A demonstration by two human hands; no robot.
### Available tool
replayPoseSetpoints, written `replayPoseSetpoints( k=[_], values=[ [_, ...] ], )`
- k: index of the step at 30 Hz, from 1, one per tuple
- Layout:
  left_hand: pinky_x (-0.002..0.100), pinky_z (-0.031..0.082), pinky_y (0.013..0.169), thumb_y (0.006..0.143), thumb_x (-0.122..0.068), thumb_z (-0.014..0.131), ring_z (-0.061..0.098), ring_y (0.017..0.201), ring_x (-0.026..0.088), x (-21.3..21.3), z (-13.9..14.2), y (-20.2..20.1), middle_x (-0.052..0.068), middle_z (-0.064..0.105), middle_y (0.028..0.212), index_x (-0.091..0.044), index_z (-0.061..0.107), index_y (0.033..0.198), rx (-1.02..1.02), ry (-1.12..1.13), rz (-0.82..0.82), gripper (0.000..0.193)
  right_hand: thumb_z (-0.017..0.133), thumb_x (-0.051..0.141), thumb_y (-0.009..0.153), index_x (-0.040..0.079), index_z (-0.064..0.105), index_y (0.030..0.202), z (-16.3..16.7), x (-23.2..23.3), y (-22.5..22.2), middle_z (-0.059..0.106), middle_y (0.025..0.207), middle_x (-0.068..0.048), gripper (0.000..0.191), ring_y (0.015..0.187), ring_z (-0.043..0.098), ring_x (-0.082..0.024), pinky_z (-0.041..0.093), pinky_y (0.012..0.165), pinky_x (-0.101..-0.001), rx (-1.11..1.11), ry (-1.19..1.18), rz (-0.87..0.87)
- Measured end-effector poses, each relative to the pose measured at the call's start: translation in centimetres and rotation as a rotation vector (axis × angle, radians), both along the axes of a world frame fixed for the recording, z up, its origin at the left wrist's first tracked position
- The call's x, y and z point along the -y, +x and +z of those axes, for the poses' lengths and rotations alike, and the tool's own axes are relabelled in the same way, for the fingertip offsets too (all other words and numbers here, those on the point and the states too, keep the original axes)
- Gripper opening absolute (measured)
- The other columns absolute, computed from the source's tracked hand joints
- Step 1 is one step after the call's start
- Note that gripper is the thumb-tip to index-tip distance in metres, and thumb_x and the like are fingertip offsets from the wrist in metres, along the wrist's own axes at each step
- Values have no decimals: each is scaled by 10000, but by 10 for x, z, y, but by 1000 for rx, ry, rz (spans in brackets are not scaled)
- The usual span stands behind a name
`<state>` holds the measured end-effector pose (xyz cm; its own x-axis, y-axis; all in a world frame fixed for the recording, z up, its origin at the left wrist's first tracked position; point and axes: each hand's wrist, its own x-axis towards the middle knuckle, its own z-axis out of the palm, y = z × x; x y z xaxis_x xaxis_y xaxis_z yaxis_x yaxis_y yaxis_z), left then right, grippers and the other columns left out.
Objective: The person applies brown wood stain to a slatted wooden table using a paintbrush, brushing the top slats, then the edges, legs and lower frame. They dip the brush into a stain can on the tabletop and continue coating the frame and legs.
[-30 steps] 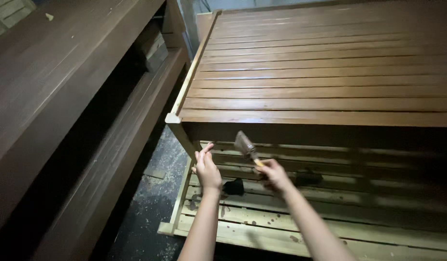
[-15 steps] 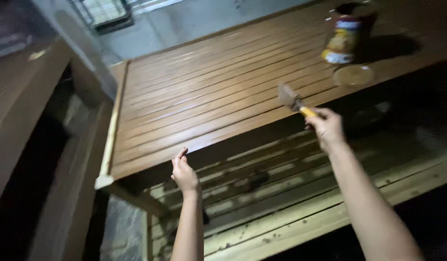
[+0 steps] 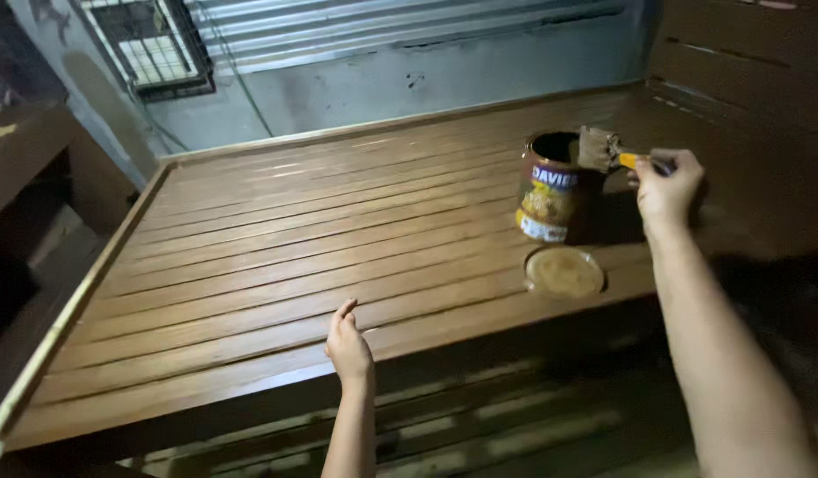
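Right hand [image 3: 667, 188] raised at the far right, arm stretched up from the lower right corner, fingers clenched around the orange handle of a paintbrush [image 3: 608, 152]. Brush held roughly level, bristles pointing left, right at the rim of an open can [image 3: 550, 187], over its right edge; whether bristles and rim touched could not be told.

Left hand [image 3: 348, 346] released, holding nothing, fingers loosely together and pointing up and away, thumb apart. Hovered over the near edge of the slatted wooden platform [image 3: 249, 265], roughly in the middle of the scene, forearm rising straight from the bottom edge; contact with the wood impossible to tell.

Can stood upright on the platform's right side, label facing the camera, lid off, inside dark, contents not visible. Round lid [image 3: 564, 272] lay flat on the slats just beside the can, on the near side, inner face up with a tan smear.

Slats brown and glossy, running left to right. Beyond the far edge, a grey wall [image 3: 409, 80] with a barred window [image 3: 152, 40] at far left.
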<state>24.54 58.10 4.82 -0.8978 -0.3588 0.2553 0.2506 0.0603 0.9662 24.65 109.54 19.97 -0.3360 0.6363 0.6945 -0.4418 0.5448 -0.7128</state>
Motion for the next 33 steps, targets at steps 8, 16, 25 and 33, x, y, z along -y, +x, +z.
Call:
replayPoseSetpoints(
  k=[8,16,25,33],
  values=[
    [510,0,1196,995,-230,444,555,1289,217,-54,9,-32,61,702,1250,-136,727,1206,75,-166,107,365,803,24,907,18,617,1064,59,-75,-118,705,1064,-159,244,966,696,-290,542,892,-420,320,320,-36],
    [331,459,1012,990,-173,480,645,1063,200,-35,6,-50,73,722,1131,-80,734,1190,-68,-136,184,336,795,98,1002,-24,565,1151,43,-62,-175,663,1154,-198,300,1031,680,-293,550,914,-452,410,335,-19],
    [327,447,1087,941,-105,478,611,1268,221,-75,-11,-84,141,683,1322,14,642,1280,-28,-11,-180,395,691,242,1068,21,286,1490,-49,-114,-124,655,1195,-135,625,917,695,-190,653,805,-319,-208,-653,155],
    [343,452,1066,965,-134,451,614,1246,257,-222,-6,-115,149,629,1394,-11,557,1395,115,68,-453,460,650,187,1059,-2,586,1402,-82,-92,-53,743,1180,-116,396,887,754,-113,488,512,-142,-93,-926,643]
  ],
)
